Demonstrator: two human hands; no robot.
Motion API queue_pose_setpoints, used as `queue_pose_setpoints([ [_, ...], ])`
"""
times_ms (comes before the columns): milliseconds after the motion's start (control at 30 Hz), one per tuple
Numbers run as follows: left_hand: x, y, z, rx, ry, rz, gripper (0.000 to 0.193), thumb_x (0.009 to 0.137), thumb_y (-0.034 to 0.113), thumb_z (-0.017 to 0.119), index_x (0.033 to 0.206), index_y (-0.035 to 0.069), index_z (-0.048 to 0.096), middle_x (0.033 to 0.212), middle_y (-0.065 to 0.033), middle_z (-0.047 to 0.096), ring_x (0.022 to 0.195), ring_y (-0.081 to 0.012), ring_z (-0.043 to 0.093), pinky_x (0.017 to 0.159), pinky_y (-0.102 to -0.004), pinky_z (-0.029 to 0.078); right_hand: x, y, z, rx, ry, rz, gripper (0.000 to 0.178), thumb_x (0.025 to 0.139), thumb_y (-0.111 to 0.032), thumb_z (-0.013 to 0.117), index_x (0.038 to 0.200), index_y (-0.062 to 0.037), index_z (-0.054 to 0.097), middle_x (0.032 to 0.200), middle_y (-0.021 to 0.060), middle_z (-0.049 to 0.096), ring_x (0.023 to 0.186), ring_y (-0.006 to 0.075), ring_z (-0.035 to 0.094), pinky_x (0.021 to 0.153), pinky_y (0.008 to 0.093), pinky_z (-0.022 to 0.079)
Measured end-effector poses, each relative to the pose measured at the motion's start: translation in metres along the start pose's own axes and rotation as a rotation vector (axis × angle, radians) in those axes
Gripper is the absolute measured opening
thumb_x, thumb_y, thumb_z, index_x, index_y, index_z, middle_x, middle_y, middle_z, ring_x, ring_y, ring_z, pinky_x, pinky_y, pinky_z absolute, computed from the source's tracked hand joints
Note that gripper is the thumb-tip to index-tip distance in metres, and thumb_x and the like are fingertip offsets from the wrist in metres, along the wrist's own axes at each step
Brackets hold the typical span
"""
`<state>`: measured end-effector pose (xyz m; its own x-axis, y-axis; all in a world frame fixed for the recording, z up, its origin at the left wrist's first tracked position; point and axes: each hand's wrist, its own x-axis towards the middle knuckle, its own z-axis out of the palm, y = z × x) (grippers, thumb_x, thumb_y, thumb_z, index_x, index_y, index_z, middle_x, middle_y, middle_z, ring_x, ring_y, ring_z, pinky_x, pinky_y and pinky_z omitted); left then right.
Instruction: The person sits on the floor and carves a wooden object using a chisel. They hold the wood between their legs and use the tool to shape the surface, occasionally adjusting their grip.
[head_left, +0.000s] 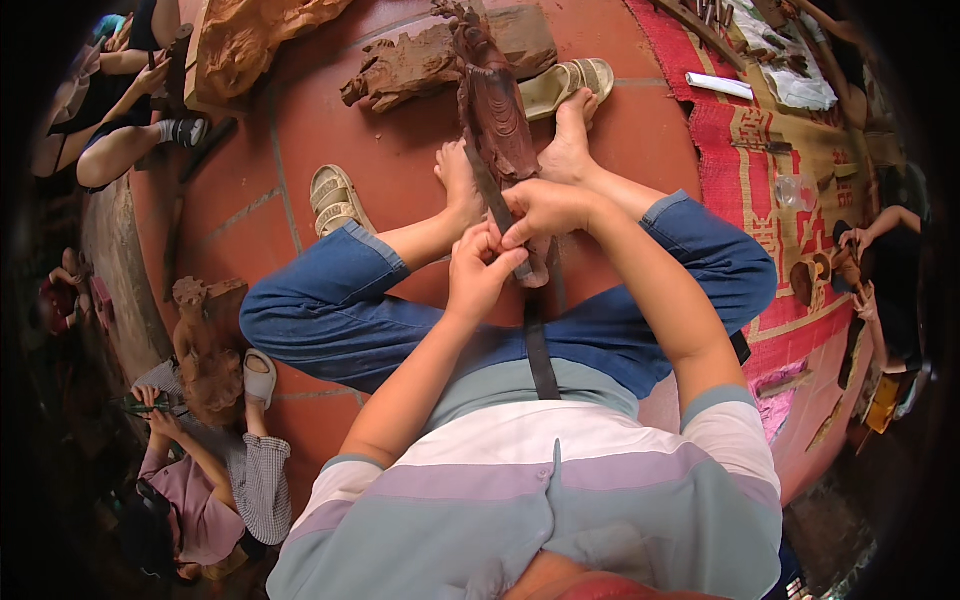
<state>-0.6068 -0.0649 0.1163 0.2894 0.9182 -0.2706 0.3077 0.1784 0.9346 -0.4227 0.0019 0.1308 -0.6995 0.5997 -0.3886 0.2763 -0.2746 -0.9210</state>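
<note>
Hands meet over a long dark wood carving (497, 120) that lies on the red tile floor (400, 170), running from between the person's bare feet far out toward a rough block of wood (420, 62). The right hand (545, 210) is closed around the upper part of a long flat chisel (497, 205), whose blade slants up and left onto the carving's near end. The left hand (480, 268) pinches the same tool lower down, fingers curled shut on it just beside the right hand. A dark strap or handle (540, 350) runs down from the hands toward the person's lap; whether it is part of the tool cannot be told.

Both feet brace the carving, the left foot (458, 180) and the right foot (572, 140) on either side of it, with sandals (338, 198) lying off nearby. To do this cut well, it seems wise to keep the feet pressed tight so the wood stays put, let the lower hand steer the edge, and push in short, shallow strokes away from the toes.

Other people sit carving at the left, and a red woven mat (740, 180) with tools lies at the right
</note>
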Motion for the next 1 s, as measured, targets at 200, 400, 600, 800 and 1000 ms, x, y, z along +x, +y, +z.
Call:
queue_pose_setpoints([
  [200, 0.014, -0.001, -0.007, -0.391, -0.066, -0.263, 0.009, 0.085, 0.007, 0.066, 0.091, 0.003, 0.061, 0.093, -0.0008, 0.062, 0.086, -0.0067, 0.057, 0.075, -0.0219, 0.045, 0.011, -0.03, -0.007, -0.083, -0.021, 0.1, 0.024, 0.072, -0.01, 0.071, 0.094, -0.0025, 0.062, 0.086, 0.0051, 0.066, 0.078, 0.0129, 0.061, 0.072, 0.029, 0.049],
  [400, 0.0, 0.001, -0.006, -0.258, -0.055, -0.251, 0.014, 0.083, 0.007, 0.069, 0.094, 0.004, 0.061, 0.092, 0.0009, 0.062, 0.083, -0.0069, 0.057, 0.076, -0.0195, 0.044, 0.015, -0.026, -0.004, -0.24, -0.063, 0.124, 0.026, 0.07, -0.013, 0.073, 0.094, -0.0036, 0.065, 0.083, 0.0071, 0.067, 0.077, 0.0148, 0.063, 0.071, 0.0299, 0.05],
  [600, -0.001, 0.02, -0.015, -0.508, -0.057, -0.375, 0.011, 0.081, 0.008, 0.07, 0.087, 0.003, 0.062, 0.092, -0.0016, 0.064, 0.082, -0.0095, 0.059, 0.074, -0.0225, 0.047, 0.021, -0.029, -0.001, -0.223, -0.132, 0.03, 0.032, 0.07, -0.015, 0.074, 0.099, -0.0036, 0.065, 0.088, 0.0102, 0.068, 0.086, 0.0191, 0.065, 0.078, 0.0312, 0.049],
  [800, 0.008, -0.006, -0.007, -0.464, -0.06, -0.186, 0.016, 0.083, 0.006, 0.069, 0.097, 0.006, 0.062, 0.094, 0.0018, 0.06, 0.083, -0.0063, 0.055, 0.079, -0.021, 0.045, 0.036, -0.026, -0.003, -0.309, -0.081, 0.193, 0.021, 0.067, -0.012, 0.07, 0.089, -0.0093, 0.069, 0.075, 0.0075, 0.065, 0.065, 0.0188, 0.064, 0.056, 0.0312, 0.051],
  [1000, -0.014, 0.003, -0.016, -0.508, -0.135, -0.255, 0.013, 0.084, 0.007, 0.067, 0.095, 0.007, 0.059, 0.096, 0.0001, 0.061, 0.093, -0.0084, 0.058, 0.083, -0.0246, 0.046, 0.021, -0.038, 0.006, -0.438, -0.114, -0.045, 0.029, 0.065, -0.014, 0.07, 0.093, -0.0054, 0.066, 0.082, 0.0118, 0.067, 0.074, 0.0241, 0.065, 0.068, 0.0343, 0.05],
])
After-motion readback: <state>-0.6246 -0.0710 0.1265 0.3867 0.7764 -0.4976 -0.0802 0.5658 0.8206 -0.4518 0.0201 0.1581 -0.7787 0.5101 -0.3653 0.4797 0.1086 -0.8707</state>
